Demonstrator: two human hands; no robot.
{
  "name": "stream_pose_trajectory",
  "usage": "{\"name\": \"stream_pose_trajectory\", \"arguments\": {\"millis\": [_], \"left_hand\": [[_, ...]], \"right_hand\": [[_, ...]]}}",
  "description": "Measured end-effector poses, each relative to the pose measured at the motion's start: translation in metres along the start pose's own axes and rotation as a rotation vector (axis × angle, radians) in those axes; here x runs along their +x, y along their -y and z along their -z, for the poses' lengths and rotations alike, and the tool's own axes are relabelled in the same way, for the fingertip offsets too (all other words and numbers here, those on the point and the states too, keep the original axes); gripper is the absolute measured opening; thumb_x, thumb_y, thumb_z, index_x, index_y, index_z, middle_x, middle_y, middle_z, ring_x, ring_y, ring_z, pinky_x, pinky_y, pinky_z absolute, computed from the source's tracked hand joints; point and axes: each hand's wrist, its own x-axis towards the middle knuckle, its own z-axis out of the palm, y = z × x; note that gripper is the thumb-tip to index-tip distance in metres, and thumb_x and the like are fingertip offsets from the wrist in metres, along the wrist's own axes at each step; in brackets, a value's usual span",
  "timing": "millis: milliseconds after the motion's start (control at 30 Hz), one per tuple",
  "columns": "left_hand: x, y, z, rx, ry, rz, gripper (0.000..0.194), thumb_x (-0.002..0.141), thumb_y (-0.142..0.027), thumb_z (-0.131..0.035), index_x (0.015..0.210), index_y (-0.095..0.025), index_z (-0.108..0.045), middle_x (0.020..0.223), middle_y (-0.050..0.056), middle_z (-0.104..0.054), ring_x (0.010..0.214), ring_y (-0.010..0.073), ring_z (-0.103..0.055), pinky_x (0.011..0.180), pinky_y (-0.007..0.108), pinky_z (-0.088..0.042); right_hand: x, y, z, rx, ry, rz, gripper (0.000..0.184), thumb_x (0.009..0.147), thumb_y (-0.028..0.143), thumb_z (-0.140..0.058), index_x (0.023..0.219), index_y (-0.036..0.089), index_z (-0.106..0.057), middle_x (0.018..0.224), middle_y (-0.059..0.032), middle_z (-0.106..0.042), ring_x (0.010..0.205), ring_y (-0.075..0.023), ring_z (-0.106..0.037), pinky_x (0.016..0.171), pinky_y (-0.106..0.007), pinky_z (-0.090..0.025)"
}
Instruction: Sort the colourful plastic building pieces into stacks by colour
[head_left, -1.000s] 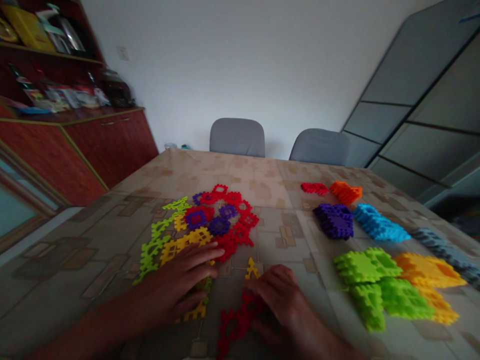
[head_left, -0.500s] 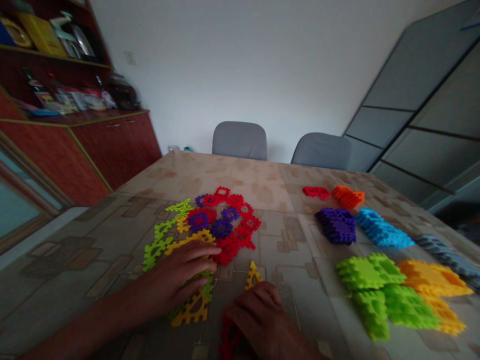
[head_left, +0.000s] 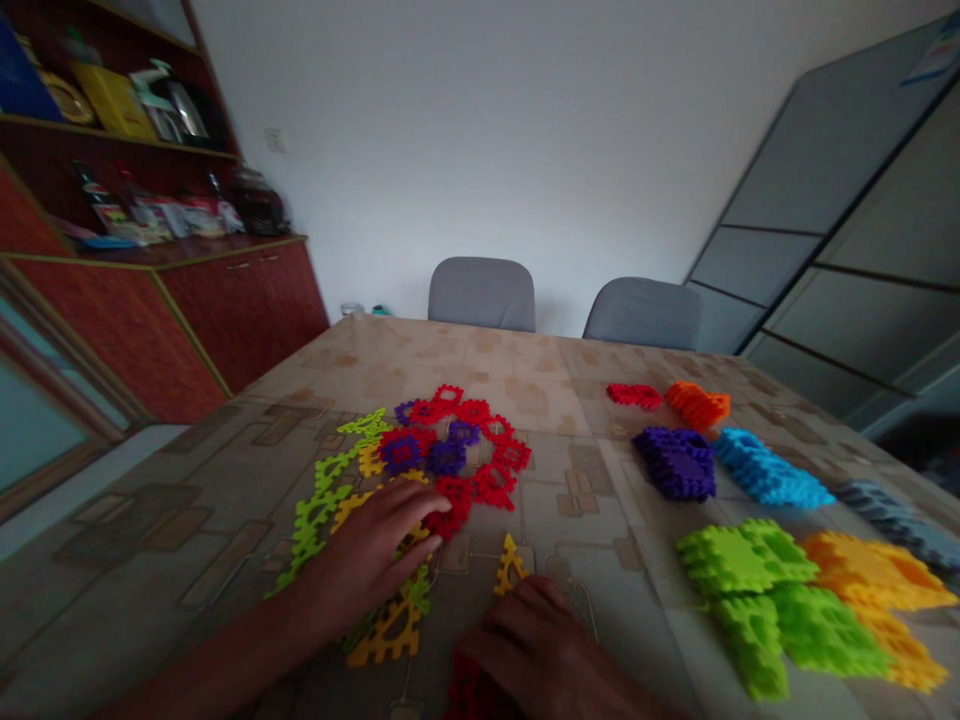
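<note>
Flat interlocking plastic pieces with notched edges make up a multicoloured layout: a ring of red pieces (head_left: 512,455), purple pieces (head_left: 448,458), a lime green edge (head_left: 315,518) and a yellow triangular piece (head_left: 388,635). My left hand (head_left: 379,540) lies across its near part, fingers stretched out and thumb apart. Its fingertips touch a red piece (head_left: 452,495); several yellow and green pieces are hidden under the palm. To the right, my right hand (head_left: 536,640) curls over dark red pieces (head_left: 472,690), mostly covered. A loose yellow triangle (head_left: 510,565) lies just beyond its knuckles.
Sorted stacks stand on the right of the table (head_left: 592,540): red (head_left: 634,396), orange (head_left: 697,403), purple (head_left: 677,463), blue (head_left: 772,468), lime green (head_left: 750,555), yellow-orange (head_left: 874,570) and grey (head_left: 900,520). Two grey chairs (head_left: 481,293) are at the far side.
The view has shifted slightly, so the scene sits a little lower. My left fingers are spread wider, and a gap shows beside the red piece at their tips. My right hand stays over the red pieces.
</note>
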Motion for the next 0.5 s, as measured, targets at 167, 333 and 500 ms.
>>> {"name": "stream_pose_trajectory", "arguments": {"millis": [167, 333, 500], "left_hand": [[0.021, 0.005, -0.007, 0.066, 0.056, 0.056, 0.031, 0.093, -0.02, -0.062, 0.123, -0.021, -0.064, 0.124, 0.01, -0.068, 0.115, 0.0298, -0.063, 0.098, 0.044, -0.05], [0.034, 0.005, -0.018, 0.066, 0.111, -0.017, 0.04, 0.087, -0.019, -0.073, 0.126, -0.022, -0.064, 0.136, 0.009, -0.065, 0.127, 0.0311, -0.058, 0.11, 0.049, -0.041], [0.057, -0.006, -0.024, 0.078, 0.106, -0.026, 0.034, 0.09, -0.022, -0.071, 0.124, -0.021, -0.064, 0.127, 0.009, -0.07, 0.12, 0.0307, -0.061, 0.11, 0.052, -0.039]], "right_hand": [[0.002, -0.004, 0.021, 0.075, 0.11, -0.086, 0.024, 0.098, 0.04, -0.065, 0.117, 0.024, -0.062, 0.097, -0.0003, -0.07, 0.094, -0.0193, -0.063, 0.092, -0.031, -0.042], [0.003, -0.014, 0.042, 0.107, 0.184, -0.278, 0.018, 0.096, 0.016, -0.064, 0.113, 0.021, -0.063, 0.106, -0.0029, -0.07, 0.102, -0.0212, -0.061, 0.092, -0.033, -0.041], [0.002, -0.021, 0.042, 0.111, 0.179, -0.37, 0.012, 0.098, 0.012, -0.061, 0.105, 0.02, -0.067, 0.101, -0.0022, -0.07, 0.097, -0.0197, -0.061, 0.091, -0.033, -0.044]]}}
